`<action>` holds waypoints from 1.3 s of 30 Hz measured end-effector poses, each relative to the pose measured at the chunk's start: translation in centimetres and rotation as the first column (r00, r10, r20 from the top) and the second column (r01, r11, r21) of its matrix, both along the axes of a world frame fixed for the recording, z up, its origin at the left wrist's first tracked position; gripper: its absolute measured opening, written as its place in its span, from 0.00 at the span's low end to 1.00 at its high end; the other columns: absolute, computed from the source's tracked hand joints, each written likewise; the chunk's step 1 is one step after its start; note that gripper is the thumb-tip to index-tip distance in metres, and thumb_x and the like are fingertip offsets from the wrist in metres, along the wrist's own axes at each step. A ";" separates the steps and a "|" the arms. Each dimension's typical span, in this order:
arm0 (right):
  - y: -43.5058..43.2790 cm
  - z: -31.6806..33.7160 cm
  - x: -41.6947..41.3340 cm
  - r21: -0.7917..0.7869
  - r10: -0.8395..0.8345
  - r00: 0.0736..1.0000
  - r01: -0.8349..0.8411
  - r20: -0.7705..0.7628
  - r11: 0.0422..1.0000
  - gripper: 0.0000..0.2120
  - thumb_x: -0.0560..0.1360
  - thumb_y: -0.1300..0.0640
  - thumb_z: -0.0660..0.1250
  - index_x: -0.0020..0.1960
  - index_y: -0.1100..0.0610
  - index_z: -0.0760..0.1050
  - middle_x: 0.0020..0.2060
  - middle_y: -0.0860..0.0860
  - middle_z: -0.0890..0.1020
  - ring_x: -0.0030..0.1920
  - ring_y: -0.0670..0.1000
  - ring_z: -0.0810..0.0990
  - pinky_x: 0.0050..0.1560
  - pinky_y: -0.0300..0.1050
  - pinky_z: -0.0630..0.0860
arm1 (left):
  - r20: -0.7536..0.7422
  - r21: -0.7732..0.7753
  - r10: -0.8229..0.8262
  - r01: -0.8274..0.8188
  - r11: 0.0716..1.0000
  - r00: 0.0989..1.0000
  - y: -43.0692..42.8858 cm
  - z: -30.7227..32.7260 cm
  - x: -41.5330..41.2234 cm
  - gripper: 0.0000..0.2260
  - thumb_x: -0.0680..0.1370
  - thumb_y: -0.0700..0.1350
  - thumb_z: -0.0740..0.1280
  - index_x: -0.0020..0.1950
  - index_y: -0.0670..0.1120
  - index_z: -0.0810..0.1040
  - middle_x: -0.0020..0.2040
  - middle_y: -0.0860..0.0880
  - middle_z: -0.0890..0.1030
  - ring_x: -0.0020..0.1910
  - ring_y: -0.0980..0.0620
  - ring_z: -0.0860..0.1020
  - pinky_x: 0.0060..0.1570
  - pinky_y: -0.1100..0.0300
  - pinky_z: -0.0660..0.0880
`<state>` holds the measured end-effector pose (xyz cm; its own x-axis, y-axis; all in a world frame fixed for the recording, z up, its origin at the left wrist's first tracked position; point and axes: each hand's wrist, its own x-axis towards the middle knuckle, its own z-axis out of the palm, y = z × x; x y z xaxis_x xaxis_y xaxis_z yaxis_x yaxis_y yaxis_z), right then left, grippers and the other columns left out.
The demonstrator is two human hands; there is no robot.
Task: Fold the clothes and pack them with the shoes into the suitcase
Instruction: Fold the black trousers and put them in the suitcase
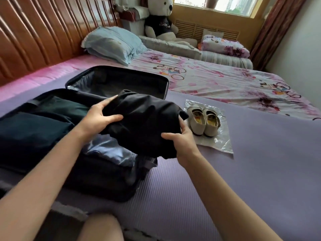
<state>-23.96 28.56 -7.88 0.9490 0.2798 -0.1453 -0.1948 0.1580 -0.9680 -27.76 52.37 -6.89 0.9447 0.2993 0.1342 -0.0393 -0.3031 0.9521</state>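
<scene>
Bare knee (102, 226) at 6 o'clock, nearest the lens, w/ 2 bare forearms reaching up-frame over it. Left hand (99, 119) clamps the 9 o'clock edge of 1 folded black fabric garment (144, 122), thumb on top, fingers curled over the far fold; right hand (180, 141) pinches its 5 o'clock corner, thumb on top, fingers underneath. Garment is held up off the bed, above the 3 o'clock end of the near half of 1 open black soft-lined suitcase (104, 185). That near half already holds 2 dark folded clothing items (34, 126) side by side toward 9 o'clock, plus 1 shiny blue-grey fabric piece (111, 150) right under the held garment. Far half of the case (121, 80), at 12 o'clock, looks empty apart from its grey lining. At 3 o'clock of the garment, just beside it: 1 pair (2) of cream-white flat shoes (205, 120) w/ yellow insoles, heels toward the camera, standing on 1 clear plastic sheet (220, 141). All on a purple ribbed mat (260, 171) over the bed. Further off at 12–1 o'clock: 1 light-blue pillow (112, 42), 1 white teddy bear in a dark tee (159, 18).
</scene>
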 end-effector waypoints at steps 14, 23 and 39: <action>10.9 -6.7 0.9 -0.849 0.406 0.892 -0.053 0.196 0.526 0.52 0.73 0.53 0.71 0.76 0.52 0.31 0.72 0.53 0.27 0.74 0.57 0.30 0.74 0.53 0.44 | -0.172 0.702 0.365 -0.147 0.697 0.915 7.0 -9.3 0.7 0.35 0.73 0.58 0.67 0.76 0.53 0.57 0.76 0.42 0.55 0.75 0.44 0.51 0.73 0.50 0.52; 10.7 -9.0 4.6 -0.991 0.715 0.699 0.095 0.003 -0.089 0.57 0.64 0.24 0.60 0.77 0.51 0.33 0.77 0.55 0.46 0.77 0.57 0.51 0.75 0.56 0.36 | -0.416 0.714 0.214 0.173 0.678 0.884 8.6 -13.0 1.9 0.39 0.72 0.64 0.65 0.75 0.63 0.45 0.78 0.49 0.47 0.76 0.48 0.50 0.72 0.47 0.53; 8.8 -8.3 4.8 -0.973 0.672 0.718 0.030 0.180 0.228 0.48 0.70 0.31 0.61 0.78 0.50 0.41 0.78 0.50 0.45 0.77 0.54 0.43 0.73 0.54 0.35 | -0.305 0.819 0.323 0.074 0.569 0.896 5.9 -10.7 3.1 0.33 0.76 0.60 0.64 0.77 0.52 0.55 0.77 0.42 0.49 0.76 0.45 0.48 0.73 0.50 0.50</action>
<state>-19.16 37.41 -16.18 0.7911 0.5993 -0.1224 0.5377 -0.7768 -0.3278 -24.68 58.26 -17.56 0.9273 0.3737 0.0219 0.3595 -0.9053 0.2263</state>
